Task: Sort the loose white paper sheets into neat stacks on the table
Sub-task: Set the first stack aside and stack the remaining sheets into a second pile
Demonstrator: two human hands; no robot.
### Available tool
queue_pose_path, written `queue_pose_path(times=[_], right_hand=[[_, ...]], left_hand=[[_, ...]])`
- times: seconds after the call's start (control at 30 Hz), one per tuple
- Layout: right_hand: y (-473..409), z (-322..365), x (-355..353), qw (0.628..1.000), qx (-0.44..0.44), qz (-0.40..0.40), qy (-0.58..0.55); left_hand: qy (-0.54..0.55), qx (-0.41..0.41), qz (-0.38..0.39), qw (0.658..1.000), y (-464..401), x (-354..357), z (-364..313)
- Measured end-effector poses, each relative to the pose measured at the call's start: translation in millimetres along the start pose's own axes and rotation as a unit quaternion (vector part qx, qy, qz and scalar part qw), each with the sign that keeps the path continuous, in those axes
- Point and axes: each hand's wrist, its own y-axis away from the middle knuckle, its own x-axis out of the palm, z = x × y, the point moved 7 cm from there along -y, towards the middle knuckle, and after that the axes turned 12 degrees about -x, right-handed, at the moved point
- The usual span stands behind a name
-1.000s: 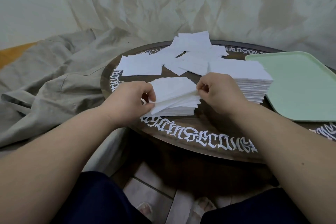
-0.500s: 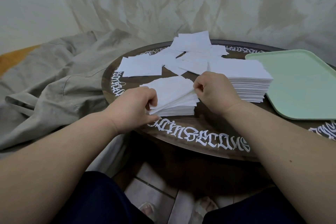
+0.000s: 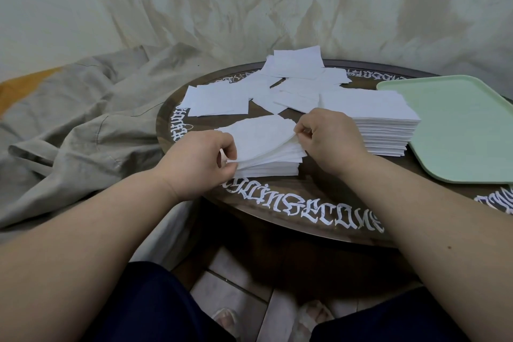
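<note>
A small stack of white paper sheets (image 3: 273, 165) lies near the front of the round dark table (image 3: 305, 203). Its top sheet (image 3: 261, 137) arches upward. My left hand (image 3: 202, 158) pinches that sheet at its left corner. My right hand (image 3: 327, 136) pinches it at the right edge. A taller, squared stack (image 3: 388, 130) stands just right of my right hand. Loose white sheets (image 3: 277, 86) lie scattered and overlapping across the back of the table.
A pale green tray (image 3: 466, 130) sits on the table's right side, close to the tall stack. White lettering rings the table's rim. Crumpled beige cloth (image 3: 83, 130) lies to the left and hangs behind. My knees and feet show below the table's front edge.
The top sheet has bowed up higher between my hands. My left hand has slid slightly toward the stack's near left corner; my right hand has stayed at the right edge.
</note>
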Motion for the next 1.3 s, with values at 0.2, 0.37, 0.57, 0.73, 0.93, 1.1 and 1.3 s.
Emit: queue_pose_path(times=[0.2, 0.37, 0.57, 0.73, 0.93, 1.1, 1.3], right_hand=[[0, -4, -1, 1.000, 0.008, -0.008, -0.023], [2, 0, -5, 0.999, -0.021, 0.000, -0.030], [-1, 7, -2, 0.999, -0.045, 0.016, -0.012], [-4, 6, -6, 0.999, -0.039, -0.032, -0.014], [-11, 24, -50, 0.954, -0.109, -0.272, -0.054], [-13, 24, -36, 0.967, -0.129, -0.216, -0.043], [-5, 8, -1, 0.997, -0.025, 0.000, -0.070]], left_hand=[[0.030, -0.033, -0.057, 0.997, -2, -13, 5], [0.098, -0.071, -0.067, 0.990, -3, -14, 13], [0.132, -0.087, -0.072, 0.985, -5, -15, 17], [0.132, -0.073, -0.087, 0.985, -9, -15, 16], [0.221, -0.008, -0.257, 0.941, -21, -49, 14], [0.174, -0.033, -0.180, 0.968, -25, -29, 27], [0.114, -0.084, -0.024, 0.990, -22, -2, 33]])
